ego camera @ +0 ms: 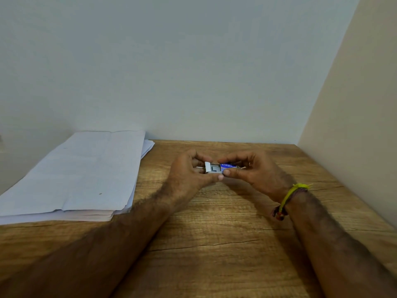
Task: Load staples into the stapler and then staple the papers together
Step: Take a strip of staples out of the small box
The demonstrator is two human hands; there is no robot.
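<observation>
Both hands meet above the middle of the wooden counter and hold one small staple box between them. The left hand pinches the white inner tray, which is pulled partly out to the left, and the right hand pinches the blue sleeve with thumb and fingers curled around it. Inside the tray a grey block is visible, probably a strip of staples, but it is too small to be sure. The step in hand seems to be the opening of the box to take staples out. No stapler is in view, so the next move asks for lifting one strip out of the tray without breaking it, and then finding the stapler. The papers wait in a stack on the left side of the counter, well apart from the hands. On the sleeve a white word reads like "Kangaro"
</observation>
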